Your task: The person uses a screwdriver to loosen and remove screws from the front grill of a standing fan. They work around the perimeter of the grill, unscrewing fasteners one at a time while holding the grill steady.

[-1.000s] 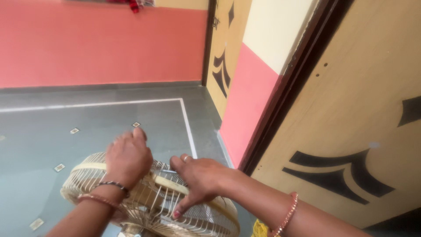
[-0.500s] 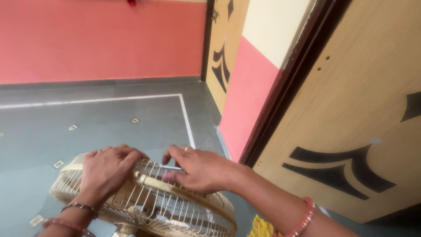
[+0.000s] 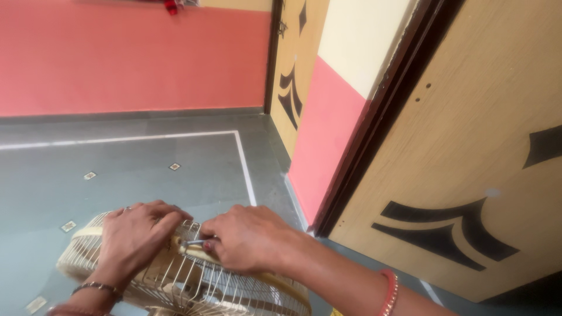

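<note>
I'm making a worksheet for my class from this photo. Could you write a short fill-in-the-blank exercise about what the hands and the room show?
1. Both hands rest on the wire ____ of a cream fan.
2. The left hand has a metal ____ at its wrist.
3. The right hand pinches a small metal piece at the guard's ____.
4. The lower wall beyond the grey floor is painted ____.

Missing words: guard; bangle; rim; red
</note>
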